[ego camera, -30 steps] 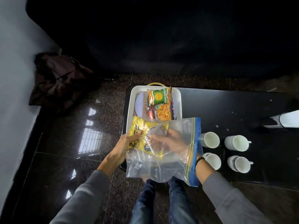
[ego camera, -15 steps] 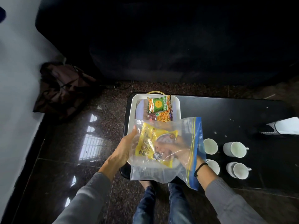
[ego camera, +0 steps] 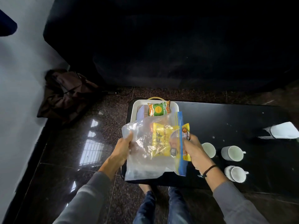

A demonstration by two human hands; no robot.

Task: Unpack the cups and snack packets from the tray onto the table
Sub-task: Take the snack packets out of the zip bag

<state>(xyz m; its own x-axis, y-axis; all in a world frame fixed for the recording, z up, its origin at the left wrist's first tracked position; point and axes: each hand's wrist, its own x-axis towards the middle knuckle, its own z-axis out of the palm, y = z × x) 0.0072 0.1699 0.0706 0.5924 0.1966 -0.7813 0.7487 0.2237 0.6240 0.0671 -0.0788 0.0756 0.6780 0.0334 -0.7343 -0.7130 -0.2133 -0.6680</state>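
A clear zip bag with a blue seal hangs in the air over the near end of the white tray. My left hand grips the bag's left side. My right hand grips a yellow snack packet that sticks halfway out of the bag's open right end. A green snack packet lies in the tray at the far end. Three white cups stand on the black table to the right: one beside my right hand, one farther right, one nearer.
A white folded cloth or paper lies at the table's right edge. A dark bag sits on the glossy floor at the left by the wall. A large dark sofa fills the back. My knees are below the table's near edge.
My right hand has come out of the bag and drawn the yellow packet to the right, partway through the bag's opening. My left hand has shifted to the bag's left edge.
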